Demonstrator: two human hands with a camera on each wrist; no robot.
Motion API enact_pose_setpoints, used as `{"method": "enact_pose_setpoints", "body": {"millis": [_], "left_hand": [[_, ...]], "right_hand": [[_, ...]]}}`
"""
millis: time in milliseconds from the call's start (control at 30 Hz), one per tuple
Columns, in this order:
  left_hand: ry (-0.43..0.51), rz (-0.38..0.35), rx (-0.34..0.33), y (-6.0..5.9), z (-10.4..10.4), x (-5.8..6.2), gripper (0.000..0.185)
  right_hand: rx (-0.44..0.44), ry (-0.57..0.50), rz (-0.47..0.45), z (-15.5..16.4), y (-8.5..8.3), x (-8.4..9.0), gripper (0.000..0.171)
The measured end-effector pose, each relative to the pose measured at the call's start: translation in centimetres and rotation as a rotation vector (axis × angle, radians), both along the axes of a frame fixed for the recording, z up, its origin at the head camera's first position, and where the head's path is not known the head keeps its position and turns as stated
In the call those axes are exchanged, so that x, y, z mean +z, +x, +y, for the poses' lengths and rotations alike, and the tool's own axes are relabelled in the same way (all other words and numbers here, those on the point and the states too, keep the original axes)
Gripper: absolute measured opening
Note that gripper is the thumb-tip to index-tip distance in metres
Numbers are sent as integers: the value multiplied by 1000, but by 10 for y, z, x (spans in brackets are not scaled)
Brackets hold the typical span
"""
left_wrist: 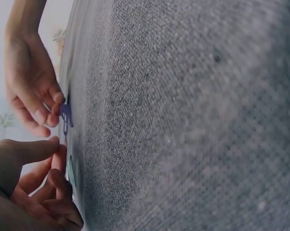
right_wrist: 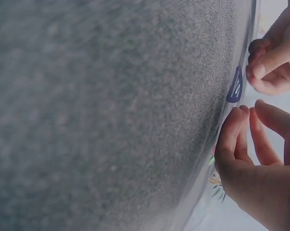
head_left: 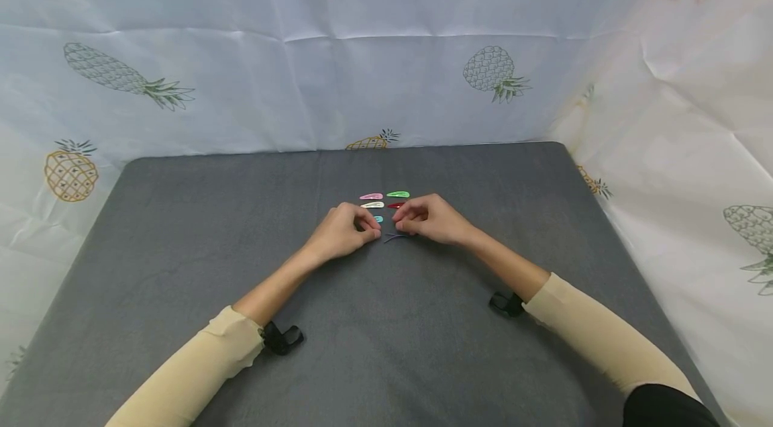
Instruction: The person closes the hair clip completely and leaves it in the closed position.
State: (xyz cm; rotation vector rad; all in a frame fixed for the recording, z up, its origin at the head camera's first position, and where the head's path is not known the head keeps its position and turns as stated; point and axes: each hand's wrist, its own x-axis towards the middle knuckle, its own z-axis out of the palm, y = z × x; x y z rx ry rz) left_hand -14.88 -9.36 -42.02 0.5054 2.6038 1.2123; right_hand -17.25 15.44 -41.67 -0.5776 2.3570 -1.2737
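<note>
A dark blue hair clip (head_left: 395, 237) lies on the grey table (head_left: 181, 246) between my two hands. My right hand (head_left: 430, 219) rests just right of it, and its fingertips (right_wrist: 237, 115) touch the clip's (right_wrist: 236, 85) near end without closing round it. My left hand (head_left: 344, 231) rests just left of the clip (left_wrist: 66, 115), fingers curled inward and thumb (left_wrist: 36, 148) stretched out, holding nothing. Beyond the hands lie a pink clip (head_left: 371, 196), a green clip (head_left: 398, 194), a cream clip (head_left: 372, 205), a red clip (head_left: 396, 205) and a teal clip (head_left: 378, 219), the last two partly hidden.
A white cloth printed with pineapples (head_left: 489, 71) hangs as a wall behind the table and along its right side. The grey felt (head_left: 386, 346) stretches bare in front of the hands and out to both sides.
</note>
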Motion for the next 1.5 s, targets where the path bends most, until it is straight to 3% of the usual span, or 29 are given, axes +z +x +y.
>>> {"method": "enact_pose_setpoints", "body": {"millis": [400, 1000, 1500], "left_hand": [[18, -23, -44, 0, 3, -2, 8], [-7, -47, -21, 0, 9, -11, 17], [-13, 1, -45, 0, 11, -10, 15]], "right_hand": [[30, -8, -12, 9, 3, -2, 17], [51, 34, -13, 14, 8, -8, 16], [64, 72, 47, 13, 8, -9, 14]]}}
